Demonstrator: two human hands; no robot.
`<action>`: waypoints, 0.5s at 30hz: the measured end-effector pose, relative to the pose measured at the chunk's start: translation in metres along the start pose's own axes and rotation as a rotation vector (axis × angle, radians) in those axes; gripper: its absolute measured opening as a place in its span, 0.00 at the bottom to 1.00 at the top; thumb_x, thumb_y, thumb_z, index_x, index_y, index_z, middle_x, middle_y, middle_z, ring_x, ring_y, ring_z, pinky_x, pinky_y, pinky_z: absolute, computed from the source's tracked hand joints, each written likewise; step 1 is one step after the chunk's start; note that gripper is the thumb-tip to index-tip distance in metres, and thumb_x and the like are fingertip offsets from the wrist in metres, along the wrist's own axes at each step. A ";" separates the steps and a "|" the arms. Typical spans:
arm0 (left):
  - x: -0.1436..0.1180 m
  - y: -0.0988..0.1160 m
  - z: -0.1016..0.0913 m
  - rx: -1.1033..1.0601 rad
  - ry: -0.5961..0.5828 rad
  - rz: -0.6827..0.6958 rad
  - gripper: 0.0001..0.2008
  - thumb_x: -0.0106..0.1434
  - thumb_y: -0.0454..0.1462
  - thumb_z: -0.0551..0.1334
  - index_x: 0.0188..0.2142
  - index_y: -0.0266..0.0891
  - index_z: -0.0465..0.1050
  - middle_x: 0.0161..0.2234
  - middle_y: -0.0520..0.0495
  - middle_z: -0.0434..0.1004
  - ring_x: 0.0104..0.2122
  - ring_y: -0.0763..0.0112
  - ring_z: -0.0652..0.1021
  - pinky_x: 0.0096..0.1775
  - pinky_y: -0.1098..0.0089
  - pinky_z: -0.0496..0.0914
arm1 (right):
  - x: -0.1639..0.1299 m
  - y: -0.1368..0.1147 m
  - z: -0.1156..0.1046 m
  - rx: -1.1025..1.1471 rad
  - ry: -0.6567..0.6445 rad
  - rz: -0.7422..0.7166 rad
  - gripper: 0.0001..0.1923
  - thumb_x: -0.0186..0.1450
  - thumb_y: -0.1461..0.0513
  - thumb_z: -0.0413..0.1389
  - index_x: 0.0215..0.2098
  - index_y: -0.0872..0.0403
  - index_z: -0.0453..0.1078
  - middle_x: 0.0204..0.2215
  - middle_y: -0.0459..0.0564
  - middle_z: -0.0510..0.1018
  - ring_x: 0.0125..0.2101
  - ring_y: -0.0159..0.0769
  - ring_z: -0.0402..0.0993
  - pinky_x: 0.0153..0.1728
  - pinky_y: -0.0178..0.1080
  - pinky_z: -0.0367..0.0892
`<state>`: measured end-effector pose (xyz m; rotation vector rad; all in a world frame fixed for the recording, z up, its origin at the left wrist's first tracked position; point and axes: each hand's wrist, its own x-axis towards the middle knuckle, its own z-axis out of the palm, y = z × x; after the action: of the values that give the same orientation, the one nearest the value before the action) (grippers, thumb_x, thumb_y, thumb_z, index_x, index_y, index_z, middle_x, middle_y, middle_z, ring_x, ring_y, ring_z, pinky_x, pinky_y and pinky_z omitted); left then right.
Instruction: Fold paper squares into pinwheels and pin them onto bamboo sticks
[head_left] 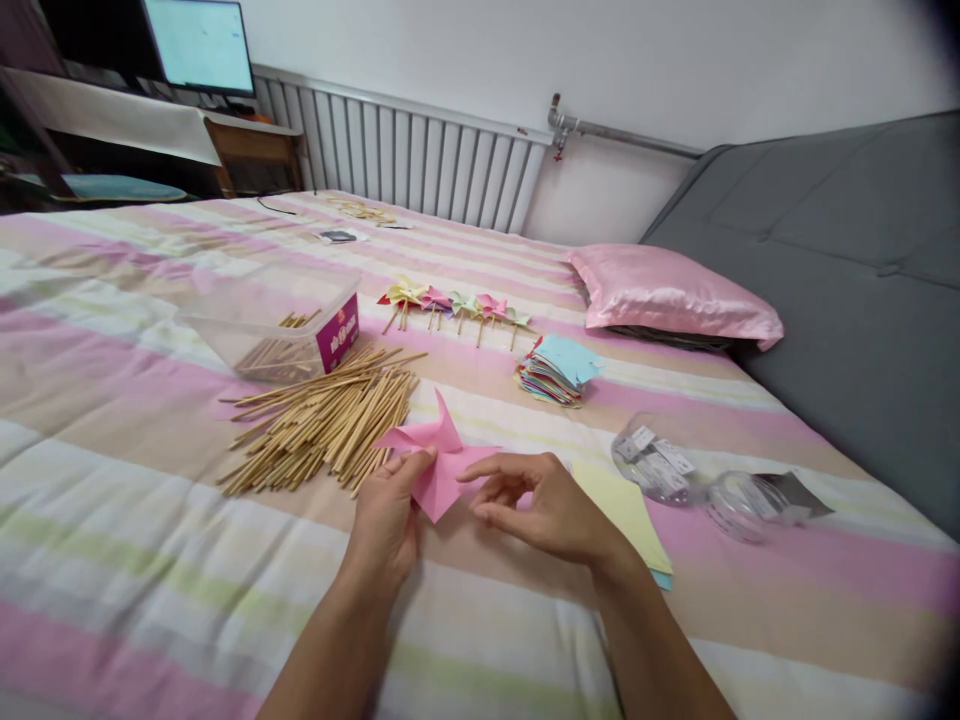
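Observation:
A pink paper pinwheel (pixel 437 462), its blades partly folded, is pinched between the thumb and fingers of my left hand (pixel 390 510). Just right of it is my right hand (pixel 536 500), fingers curved and thumb apart from the index finger. That index fingertip is at the paper's right edge; whether it touches I cannot tell. Left of the pinwheel lies a loose heap of thin wooden sticks (pixel 322 425). Sheets of yellow paper (pixel 622 510) lie partly behind my right forearm, a blue corner showing beneath.
Beyond the heap stands a clear plastic box (pixel 255 330) with sticks inside. Small finished pinwheels (pixel 461 303) lie in a row farther off. At right are a stack of cut coloured paper (pixel 555 370), clear round containers (pixel 652 460), and a pink pillow (pixel 675 295) against the grey headboard (pixel 832 260).

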<state>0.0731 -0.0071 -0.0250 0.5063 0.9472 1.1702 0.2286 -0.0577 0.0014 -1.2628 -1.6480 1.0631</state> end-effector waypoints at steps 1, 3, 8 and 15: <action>0.000 0.000 0.000 -0.003 -0.008 -0.003 0.10 0.41 0.34 0.71 0.24 0.32 0.76 0.22 0.49 0.78 0.22 0.74 0.73 0.26 0.75 0.66 | 0.001 0.002 0.002 -0.001 -0.003 -0.008 0.17 0.56 0.67 0.57 0.43 0.48 0.76 0.29 0.46 0.80 0.29 0.35 0.76 0.31 0.37 0.69; 0.000 0.000 0.001 -0.004 -0.019 -0.016 0.10 0.41 0.34 0.71 0.25 0.32 0.76 0.22 0.48 0.78 0.22 0.74 0.73 0.26 0.74 0.66 | 0.004 0.007 0.007 -0.009 0.000 -0.039 0.17 0.57 0.68 0.56 0.41 0.47 0.77 0.32 0.45 0.81 0.30 0.36 0.77 0.33 0.38 0.70; 0.000 -0.001 0.001 -0.005 -0.054 -0.039 0.10 0.42 0.34 0.71 0.25 0.32 0.76 0.21 0.48 0.77 0.23 0.74 0.74 0.27 0.75 0.67 | 0.009 0.014 0.015 -0.019 0.031 -0.066 0.13 0.58 0.67 0.56 0.37 0.47 0.78 0.33 0.45 0.82 0.32 0.38 0.78 0.35 0.40 0.71; -0.001 -0.003 0.001 0.000 -0.076 -0.032 0.09 0.42 0.34 0.71 0.22 0.32 0.74 0.19 0.51 0.74 0.21 0.77 0.71 0.26 0.76 0.65 | 0.011 0.014 0.019 0.054 0.068 -0.034 0.05 0.57 0.62 0.60 0.31 0.50 0.79 0.27 0.46 0.81 0.27 0.35 0.76 0.29 0.36 0.68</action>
<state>0.0750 -0.0089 -0.0265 0.5305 0.8867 1.1144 0.2129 -0.0477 -0.0168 -1.2186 -1.5744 1.0258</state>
